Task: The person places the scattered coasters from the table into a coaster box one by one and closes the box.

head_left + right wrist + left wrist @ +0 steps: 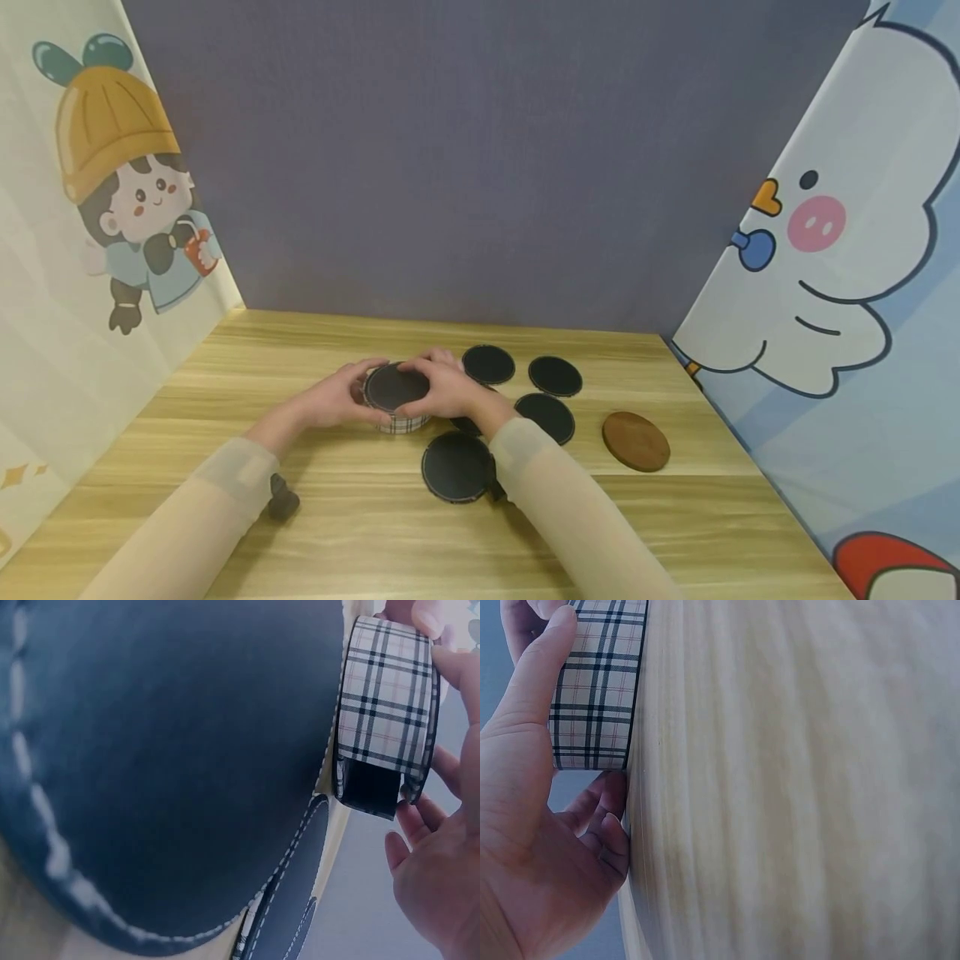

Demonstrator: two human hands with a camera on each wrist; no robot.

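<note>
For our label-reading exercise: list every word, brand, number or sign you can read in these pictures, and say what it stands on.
There is no readable text in any view.
The plaid holder held between the left hand and the right hand bears only a check pattern.
The dark coasters and the brown coaster are plain.
The side panels carry cartoon drawings, no words.

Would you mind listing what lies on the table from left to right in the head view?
Left hand → plaid holder → right hand → far black coaster → brown coaster.
</note>
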